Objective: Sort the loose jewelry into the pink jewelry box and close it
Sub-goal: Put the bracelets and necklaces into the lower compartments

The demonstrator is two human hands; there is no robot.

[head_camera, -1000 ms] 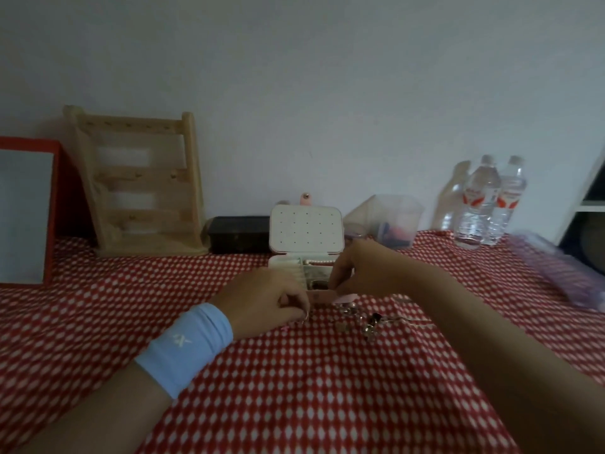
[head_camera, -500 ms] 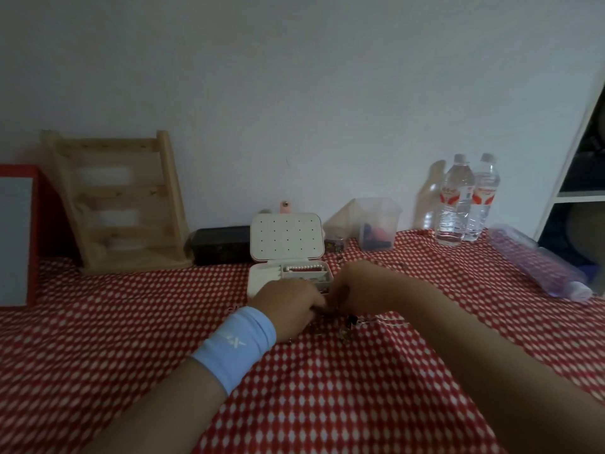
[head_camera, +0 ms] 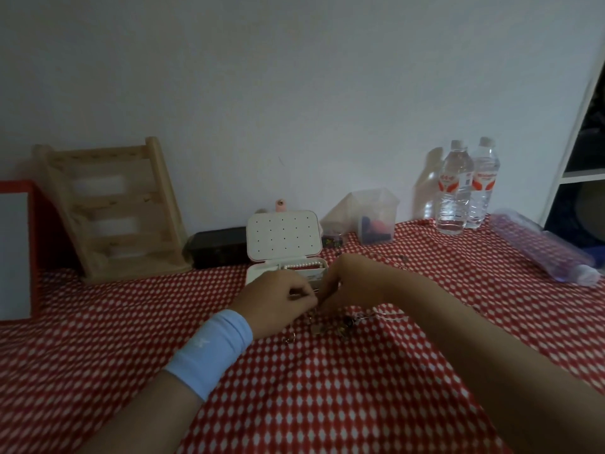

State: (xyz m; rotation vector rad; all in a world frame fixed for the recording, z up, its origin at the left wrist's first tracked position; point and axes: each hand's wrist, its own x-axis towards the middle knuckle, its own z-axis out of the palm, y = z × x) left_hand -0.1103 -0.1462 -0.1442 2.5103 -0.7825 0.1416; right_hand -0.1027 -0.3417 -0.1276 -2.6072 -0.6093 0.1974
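Note:
The pink jewelry box [head_camera: 262,274] stands open at the middle of the table, its dotted lid [head_camera: 283,234] upright. A pearl strand [head_camera: 302,265] lies in the base. Just in front of the box my two hands meet, fingertips together. My left hand [head_camera: 278,303], with a blue wristband, curls its fingers and pinches a small metallic jewelry piece. My right hand [head_camera: 355,283] curls down over the same spot and pinches it too. What the piece is stays hidden by the fingers. Loose jewelry [head_camera: 330,326] lies on the red checked cloth right below the hands.
A wooden rack [head_camera: 111,211] leans on the wall at the left, beside a red-framed board [head_camera: 16,250]. A black case [head_camera: 219,247] sits left of the box. A clear tub [head_camera: 376,217], two water bottles [head_camera: 465,188] and a purple roll [head_camera: 543,247] stand to the right.
Both hands moved slightly lower, from the box's front edge to just above the loose pile, still fingertip to fingertip. My head turned, so the scene shifted left in view.

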